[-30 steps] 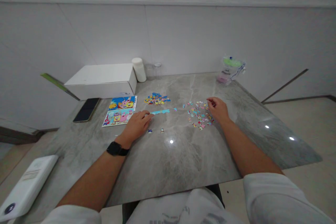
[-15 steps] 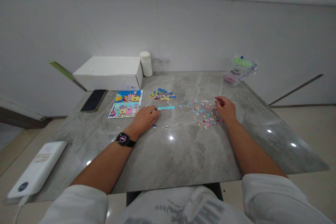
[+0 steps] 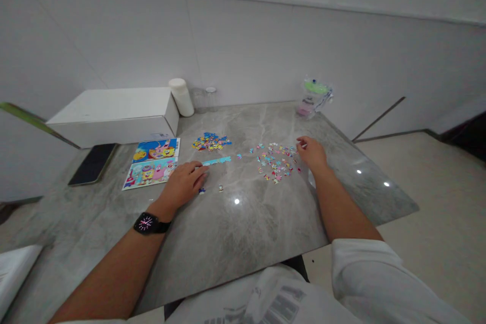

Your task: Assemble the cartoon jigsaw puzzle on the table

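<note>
A strip of joined light-blue jigsaw pieces (image 3: 218,161) lies in the middle of the table. My left hand (image 3: 185,182) rests palm down at its left end, fingers stretched out; they cover whatever lies under them. Over the right edge of a scatter of loose jigsaw pieces (image 3: 277,164) is my right hand (image 3: 313,154), fingers bent and pinched together. A small pale bit shows at its fingertips, too small to name. A single piece (image 3: 239,156) sits just right of the strip. Two more loose pieces, one dark blue (image 3: 202,191) and one pale (image 3: 220,188), lie nearer me.
Behind the strip is a pile of blue and yellow pieces (image 3: 210,142). Left of it lie a cartoon picture sheet (image 3: 152,164) and a phone (image 3: 93,164). A white box (image 3: 114,116), white bottle (image 3: 182,97), glasses (image 3: 210,98) and plastic bag (image 3: 314,98) stand at the back.
The view has swung to the right, so everything on the table sits further left. My left hand stays by the strip; my right hand remains at the scattered pieces, its fingers still bent.
</note>
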The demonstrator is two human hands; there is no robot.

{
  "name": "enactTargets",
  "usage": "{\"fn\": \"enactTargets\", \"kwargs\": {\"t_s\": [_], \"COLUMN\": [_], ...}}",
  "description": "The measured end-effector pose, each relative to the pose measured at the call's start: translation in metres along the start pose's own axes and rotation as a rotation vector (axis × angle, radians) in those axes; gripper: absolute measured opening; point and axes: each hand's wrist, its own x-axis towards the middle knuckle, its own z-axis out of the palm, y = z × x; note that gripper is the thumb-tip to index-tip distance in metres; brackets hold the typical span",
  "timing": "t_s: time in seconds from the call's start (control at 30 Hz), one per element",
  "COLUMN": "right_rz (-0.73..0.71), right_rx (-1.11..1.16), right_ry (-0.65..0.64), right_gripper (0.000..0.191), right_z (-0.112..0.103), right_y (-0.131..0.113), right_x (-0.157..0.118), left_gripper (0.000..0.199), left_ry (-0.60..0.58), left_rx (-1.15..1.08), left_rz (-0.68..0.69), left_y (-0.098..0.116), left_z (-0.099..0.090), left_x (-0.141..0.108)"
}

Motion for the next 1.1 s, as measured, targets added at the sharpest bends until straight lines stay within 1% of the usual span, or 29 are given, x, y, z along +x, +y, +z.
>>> {"fn": "enactTargets", "kwargs": {"t_s": [0.1, 0.2, 0.37, 0.47, 0.57, 0.63, 0.77, 0.9, 0.97, 1.03, 1.1], "right_rz": [-0.008, -0.029, 0.014, -0.007, -0.063, -0.06, -0.033, -0.113, -0.121, -0.095, -0.099], "right_rx": [-0.059, -0.079, -0.11, -0.137, -0.143, -0.146, -0.187, -0.172, -0.183, -0.206, -0.204], "right_ry": [-0.053, -0.107, -0.059, -0.079, -0.137, -0.156, -0.129, -0.161, -0.172, -0.145, -0.128], "right_gripper": [0.029, 0.03, 0.037, 0.04, 0.042, 0.041, 0.04, 0.042, 0.04, 0.041, 0.042], "right_z": [0.0, 0.003, 0.002, 0.003, 0.008, 0.013, 0.019, 0.019, 0.019, 0.019, 0.019], "right_y": [0.011, 0.016, 0.022, 0.024, 0.019, 0.015, 0.008, 0.001, -0.003, -0.007, -0.01], "right_x": [0.002, 0.003, 0.005, 0.004, 0.001, 0.0, 0.0, -0.001, -0.002, -0.004, -0.004], "left_gripper": [0.034, 0.035, 0.034, 0.035, 0.035, 0.036, 0.036, 0.036, 0.036, 0.036, 0.035], "left_ry": [0.009, 0.018, 0.025, 0.015, 0.016, 0.017, 0.024, 0.025, 0.026, 0.029, 0.033], "left_rx": [0.005, 0.019, 0.02, 0.006, 0.002, 0.002, -0.013, -0.007, -0.001, -0.001, -0.005], "left_rz": [-0.003, 0.004, -0.004, -0.016, -0.018, -0.011, -0.001, 0.004, 0.004, 0.004, 0.006], "left_y": [-0.001, 0.0, 0.0, 0.0, 0.001, 0.003, 0.005, 0.005, 0.005, 0.004, 0.005], "left_z": [0.001, 0.0, -0.002, -0.001, -0.001, -0.002, -0.004, -0.002, -0.001, -0.001, -0.001], "left_x": [-0.001, -0.002, -0.003, -0.002, -0.002, -0.002, -0.001, 0.0, 0.0, -0.001, -0.001]}}
